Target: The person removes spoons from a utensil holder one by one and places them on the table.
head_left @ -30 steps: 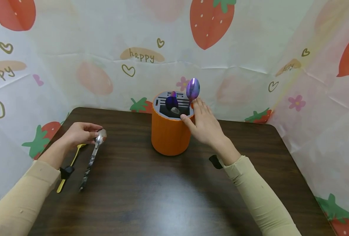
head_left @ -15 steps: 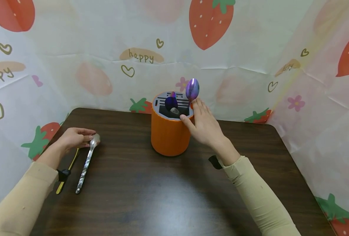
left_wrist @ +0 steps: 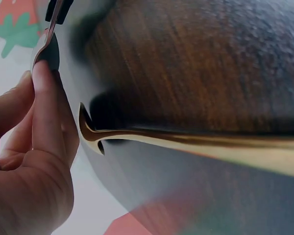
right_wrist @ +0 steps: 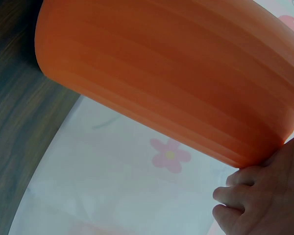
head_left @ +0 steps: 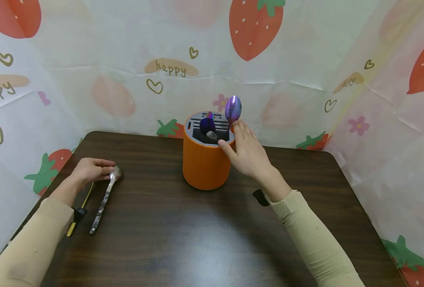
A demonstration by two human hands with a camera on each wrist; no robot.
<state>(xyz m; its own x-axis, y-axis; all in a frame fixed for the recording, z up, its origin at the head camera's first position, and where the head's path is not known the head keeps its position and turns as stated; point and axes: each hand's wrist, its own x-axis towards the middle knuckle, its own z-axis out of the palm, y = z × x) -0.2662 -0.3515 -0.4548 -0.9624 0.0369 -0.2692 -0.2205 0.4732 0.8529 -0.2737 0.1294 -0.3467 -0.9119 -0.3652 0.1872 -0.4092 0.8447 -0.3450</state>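
Observation:
My left hand (head_left: pixel 90 170) pinches the bowl of a silver spoon (head_left: pixel 104 204) with a dark marbled handle, low over the table's left side. The handle points toward the front edge. In the left wrist view, fingertips meet the spoon's bowl (left_wrist: pixel 52 53). Beside it lies a gold utensil (head_left: pixel 87 196), partly hidden by my wrist; I cannot tell whether it is a spoon or fork. My right hand (head_left: pixel 249 155) rests with straight fingers against an orange cutlery holder (head_left: pixel 205 169), thumb at its rim. An iridescent purple spoon (head_left: pixel 233 108) stands upright in the holder.
The holder's grey slotted top (head_left: pixel 194 118) also carries a dark blue spoon-like piece (head_left: pixel 207 126) and a small silver end (head_left: pixel 211 135). A dark wood table (head_left: pixel 169 223) meets a strawberry-printed cloth (head_left: pixel 118 48) at its back and sides.
My left hand has moved left and a little toward the front, bringing the silver spoon with it and lowering it beside the gold utensil. My right hand stays against the holder.

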